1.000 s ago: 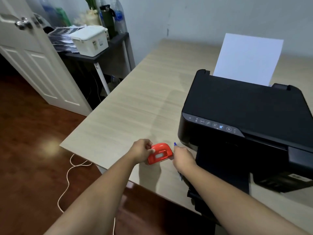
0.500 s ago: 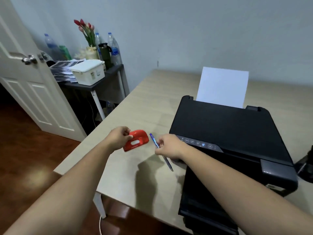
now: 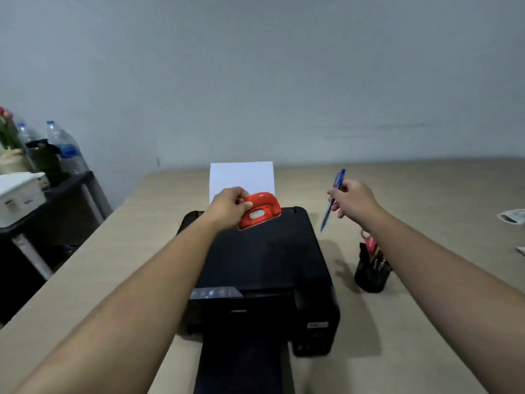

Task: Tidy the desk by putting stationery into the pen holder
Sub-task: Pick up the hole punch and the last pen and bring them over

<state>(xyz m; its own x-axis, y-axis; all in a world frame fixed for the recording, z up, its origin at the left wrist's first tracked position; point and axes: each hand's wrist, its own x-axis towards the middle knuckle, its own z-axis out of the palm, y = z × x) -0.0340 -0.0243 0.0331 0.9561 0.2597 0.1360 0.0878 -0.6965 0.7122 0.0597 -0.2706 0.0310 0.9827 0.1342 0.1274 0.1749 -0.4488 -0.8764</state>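
My left hand (image 3: 228,207) grips a red hole punch (image 3: 260,211) in the air above the back of the black printer (image 3: 264,268). To the right of the printer, my right hand (image 3: 353,201) holds a blue pen (image 3: 332,200) tilted with its tip down, above the desk. The black pen holder (image 3: 370,273) stands on the desk right of the printer, below my right forearm. It has several pens and a red-handled item in it, and my arm hides part of it.
A white sheet (image 3: 241,177) sticks up from the printer's rear feed. The wooden desk (image 3: 426,322) runs to the wall. A dark side table (image 3: 56,191) at the left carries a white box, bottles and flowers. Small pale items (image 3: 512,216) lie at the desk's right edge.
Both hands have lifted from the desk's left front and moved right and up, the punch now over the printer and the pen past it. The camera turned right, bringing the pen holder into view.
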